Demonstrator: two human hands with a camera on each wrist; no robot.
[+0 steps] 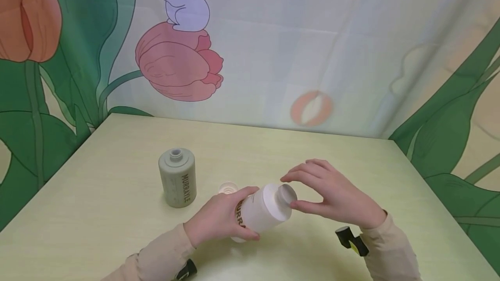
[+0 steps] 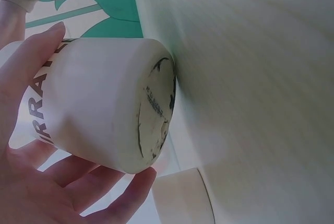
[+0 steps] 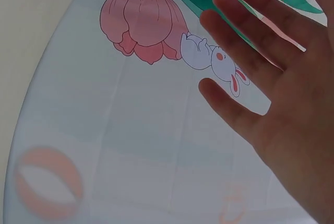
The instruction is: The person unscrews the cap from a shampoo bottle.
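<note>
My left hand (image 1: 218, 218) grips a white bottle (image 1: 265, 209) round its body, thumb on one side and fingers on the other. The bottle is tilted with its round cap (image 1: 287, 194) toward the right, and brown lettering shows beside the hand. In the left wrist view its scuffed base (image 2: 155, 112) faces the camera. My right hand (image 1: 332, 192) hovers at the cap, fingers spread and relaxed, the thumb tip right at the cap's edge. In the right wrist view the right hand's fingers (image 3: 245, 41) are apart with nothing between them.
A grey-green bottle (image 1: 177, 181) with a bare neck stands upright on the table (image 1: 117, 164) to the left. Behind the left hand lies a small pale cap (image 1: 228, 187). A printed curtain (image 1: 265, 55) hangs along the table's far edge.
</note>
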